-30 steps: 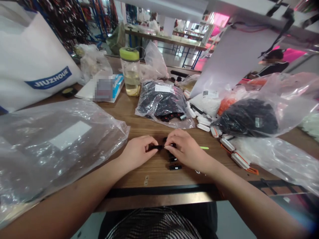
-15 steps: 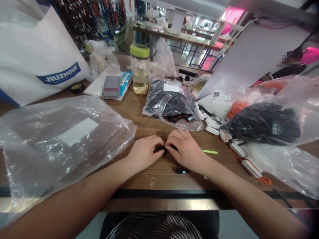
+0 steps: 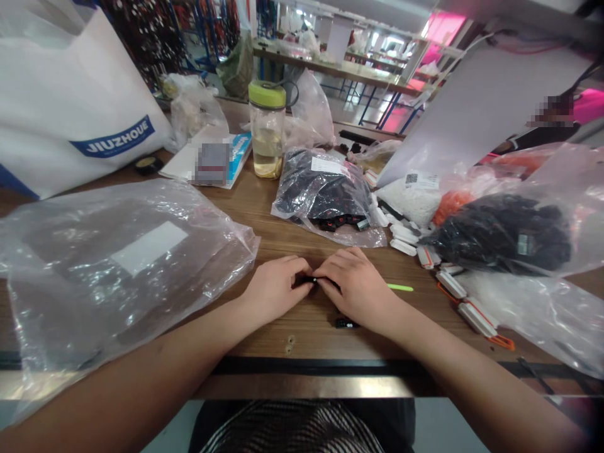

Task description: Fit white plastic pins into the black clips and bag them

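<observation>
Wooden workbench (image 3: 292,340) runs across the view, with more benches and tall racks of hanging goods far behind it. On it, at the left, stands a large white tote bag (image 3: 70,94) printed with a blue JIUZHOUE label. In front of that, a big clear plastic bag (image 3: 117,270) with a white label lies flat beside the left forearm. At the right, a clear bag of black goods (image 3: 500,236) slumps against other plastic, and a smaller clear bag of black goods (image 3: 321,195) lies straight ahead, near the middle of the bench. Behind that smaller bag stands a clear bottle with a lime-green lid (image 3: 267,129), partly filled with yellowish liquid. White plastic pieces with orange trim (image 3: 476,319) lie in a loose row along the right side, just beyond the right hand. Left hand (image 3: 276,289) and right hand (image 3: 356,289) meet at the middle of the bench, fingers curled inward and closed from both sides on a small black part (image 3: 309,279), mostly hidden by the fingertips. A second small black part (image 3: 346,323) lies on the wood just below the right hand, and a thin green stick (image 3: 400,287) lies just beyond its knuckles
</observation>
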Demonstrator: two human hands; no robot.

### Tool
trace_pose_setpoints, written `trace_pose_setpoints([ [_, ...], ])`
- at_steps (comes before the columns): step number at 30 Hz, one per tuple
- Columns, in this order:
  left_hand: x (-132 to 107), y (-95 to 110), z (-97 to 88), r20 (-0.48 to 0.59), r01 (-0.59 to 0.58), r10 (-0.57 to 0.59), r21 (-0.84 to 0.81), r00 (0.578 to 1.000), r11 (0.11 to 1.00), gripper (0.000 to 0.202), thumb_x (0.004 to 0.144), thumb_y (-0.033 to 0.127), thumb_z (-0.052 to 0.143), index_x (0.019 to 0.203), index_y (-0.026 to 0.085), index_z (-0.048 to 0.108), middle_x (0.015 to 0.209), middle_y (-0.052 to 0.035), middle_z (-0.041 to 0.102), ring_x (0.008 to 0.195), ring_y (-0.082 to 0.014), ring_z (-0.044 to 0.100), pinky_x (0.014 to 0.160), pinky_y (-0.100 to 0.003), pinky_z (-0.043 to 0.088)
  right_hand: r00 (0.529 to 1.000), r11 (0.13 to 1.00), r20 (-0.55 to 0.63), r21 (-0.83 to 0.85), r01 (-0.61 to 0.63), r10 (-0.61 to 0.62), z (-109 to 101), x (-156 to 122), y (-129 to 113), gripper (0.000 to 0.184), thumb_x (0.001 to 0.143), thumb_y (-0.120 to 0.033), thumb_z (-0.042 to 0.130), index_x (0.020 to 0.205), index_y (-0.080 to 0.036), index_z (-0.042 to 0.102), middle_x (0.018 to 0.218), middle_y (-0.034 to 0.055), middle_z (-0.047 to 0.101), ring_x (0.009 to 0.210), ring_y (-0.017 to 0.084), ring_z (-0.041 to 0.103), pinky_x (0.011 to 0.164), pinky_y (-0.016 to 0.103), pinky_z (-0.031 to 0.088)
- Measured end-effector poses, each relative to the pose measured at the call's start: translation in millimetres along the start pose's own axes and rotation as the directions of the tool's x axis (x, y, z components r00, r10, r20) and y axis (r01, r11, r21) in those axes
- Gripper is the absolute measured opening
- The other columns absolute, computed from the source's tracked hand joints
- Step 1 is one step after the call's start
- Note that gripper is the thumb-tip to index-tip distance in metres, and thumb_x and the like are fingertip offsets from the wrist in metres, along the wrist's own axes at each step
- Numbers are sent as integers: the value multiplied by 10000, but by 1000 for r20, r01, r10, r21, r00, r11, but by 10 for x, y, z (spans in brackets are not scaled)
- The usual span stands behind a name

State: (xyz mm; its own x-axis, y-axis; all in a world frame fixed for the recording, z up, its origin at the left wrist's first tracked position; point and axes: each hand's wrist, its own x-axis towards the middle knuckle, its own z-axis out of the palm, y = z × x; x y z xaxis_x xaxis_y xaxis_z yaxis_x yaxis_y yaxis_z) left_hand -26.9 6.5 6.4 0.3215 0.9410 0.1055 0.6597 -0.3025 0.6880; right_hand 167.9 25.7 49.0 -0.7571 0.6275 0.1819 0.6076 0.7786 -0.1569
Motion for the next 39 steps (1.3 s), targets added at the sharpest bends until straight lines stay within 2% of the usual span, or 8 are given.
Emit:
trace_pose_setpoints([
  [10,-4,-1,-9,7,-13,14,-33,1000,999,90,810,181,673,887,227,683,745,27,607,657,-145,547,626,-278,406,999,999,33,-31,42,-41,-67,11,-73,212,911,-158,547,867,-184,753,893,71,720,876,222,596,869,414,375],
  [14,-7,11,-31,16,-15,15,-5,1000,1000,71,817,225,667,887,223,683,687,37,563,612,-133,519,606,-271,382,986,985,-96,119,-125,136,-244,-252,139,198,924,-229,563,949,-221,760,1003,53,735,940,216,625,875,393,422],
  [17,-12,17,-36,40,9,-10,21,999,1000,66,822,258,656,872,219,676,677,40,558,583,-125,502,584,-264,364,931,923,-12,135,-361,366,-389,-662,373,211,915,-267,557,864,-209,753,888,53,752,829,207,663,793,350,469],
  [20,-16,12,-27,56,22,-24,37,998,999,79,825,274,649,878,220,672,681,41,561,576,-121,498,578,-262,361,803,799,157,101,-593,575,-451,-1080,530,195,871,-313,594,785,-213,737,734,29,736,654,186,653,638,301,464],
  [22,-16,7,-22,60,23,-25,37,998,999,80,828,280,649,877,221,672,680,40,558,584,-124,501,583,-264,366,746,739,209,125,-662,633,-445,-1259,564,209,872,-337,586,794,-224,742,738,22,742,657,188,660,611,289,462],
  [29,-8,-14,-20,53,7,-9,36,999,999,78,839,294,662,871,224,671,654,43,537,588,-130,497,587,-271,366,798,787,147,139,-602,585,-328,-1353,506,235,850,-308,572,697,-207,719,658,23,705,592,167,617,569,269,422],
  [35,-28,-42,-21,52,-12,10,32,999,999,77,835,287,669,881,225,675,667,42,548,577,-122,493,577,-269,360,769,735,158,225,-639,620,-215,-1480,557,310,903,-391,536,740,-217,736,642,8,684,538,150,579,523,268,402],
  [39,-29,-43,-26,47,-24,23,32,999,999,74,841,287,663,871,221,675,660,41,544,575,-121,491,579,-270,362,746,720,109,203,-663,657,-145,-1537,597,249,872,-367,576,798,-216,759,661,4,698,508,141,571,498,264,406],
])
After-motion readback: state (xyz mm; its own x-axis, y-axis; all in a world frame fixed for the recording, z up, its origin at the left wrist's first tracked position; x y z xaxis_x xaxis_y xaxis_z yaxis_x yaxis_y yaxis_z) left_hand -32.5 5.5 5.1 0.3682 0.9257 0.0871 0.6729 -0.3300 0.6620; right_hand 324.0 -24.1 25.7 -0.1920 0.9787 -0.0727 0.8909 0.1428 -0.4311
